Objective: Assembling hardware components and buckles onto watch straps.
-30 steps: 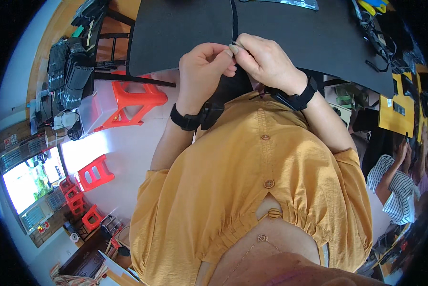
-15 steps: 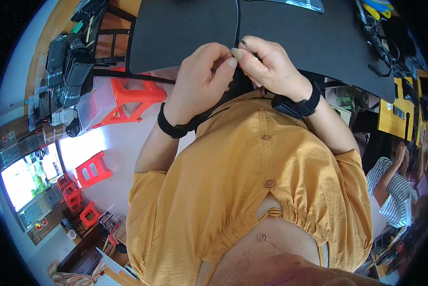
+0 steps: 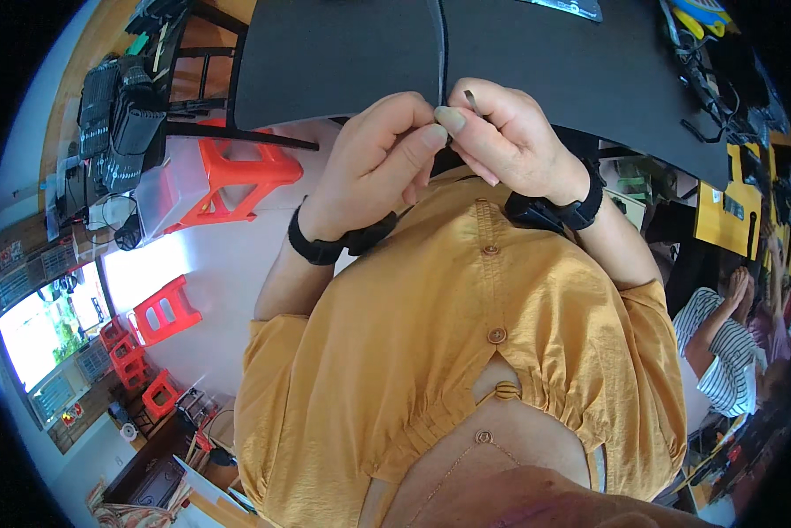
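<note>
My left hand [image 3: 382, 154] and my right hand [image 3: 518, 141] meet at the near edge of the black tabletop [image 3: 342, 62], thumbs almost touching. A thin, dark, flat-ended piece [image 3: 472, 100] sticks up from between my right thumb and fingers; its other end is covered. My left thumb and forefinger are pinched together at the same spot. Whatever sits between them is hidden. A dark narrow strip [image 3: 440, 53] runs down the tabletop to my fingertips; I cannot tell whether it is a seam or a strap. Both wrists wear black bands.
Black eyeglasses-like frames and cables [image 3: 708, 114] lie at the tabletop's right. A flat blue-black packet [image 3: 567, 7] is at the far edge. Stacked black items [image 3: 127, 123] and a red stool [image 3: 246, 172] stand left. Beyond a yellow table [image 3: 721, 220], a person in stripes [image 3: 721, 343] is at right.
Both hands have come slightly nearer my body, still pinched together. The dark flat end in my right hand stands out more clearly above the fingers.
</note>
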Available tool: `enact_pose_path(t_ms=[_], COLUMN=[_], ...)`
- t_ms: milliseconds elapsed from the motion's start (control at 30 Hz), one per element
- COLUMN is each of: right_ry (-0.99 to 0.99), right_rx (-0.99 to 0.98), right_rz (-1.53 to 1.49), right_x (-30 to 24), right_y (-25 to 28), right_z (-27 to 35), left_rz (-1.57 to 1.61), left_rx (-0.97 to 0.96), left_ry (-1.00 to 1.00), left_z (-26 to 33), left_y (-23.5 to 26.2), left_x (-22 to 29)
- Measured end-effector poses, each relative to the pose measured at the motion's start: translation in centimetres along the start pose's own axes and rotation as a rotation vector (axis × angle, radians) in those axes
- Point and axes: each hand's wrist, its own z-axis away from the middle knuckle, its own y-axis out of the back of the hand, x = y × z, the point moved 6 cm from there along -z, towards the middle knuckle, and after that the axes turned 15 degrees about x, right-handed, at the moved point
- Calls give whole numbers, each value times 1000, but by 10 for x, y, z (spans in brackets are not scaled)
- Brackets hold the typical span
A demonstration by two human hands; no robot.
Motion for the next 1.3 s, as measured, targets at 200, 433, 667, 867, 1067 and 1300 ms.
enact_pose_path(t_ms=[200,433,667,867,1067,1300], right_ry=[-120,-324,-346,-307,-440,-119], right_rx=[-51,-42,-7,-67,-176,-154], right_rz=[-227,-502,-431,-361,-385,141], right_x=[-2,3,11,5,22,26], right_y=[-4,-6,-3,-4,9,19], right_z=[6,8,4,2,9,5], left_rz=[299,576,462,384,447,211], left_rx=[37,-62,-91,-61,-84,-113], left_ry=[-11,373,345,325,470,431], left_z=[2,-7,-15,-13,-6,-13], left_y=[-10,-8,-5,1,17,24], left_x=[0,-12,-15,-17,-22,-20])
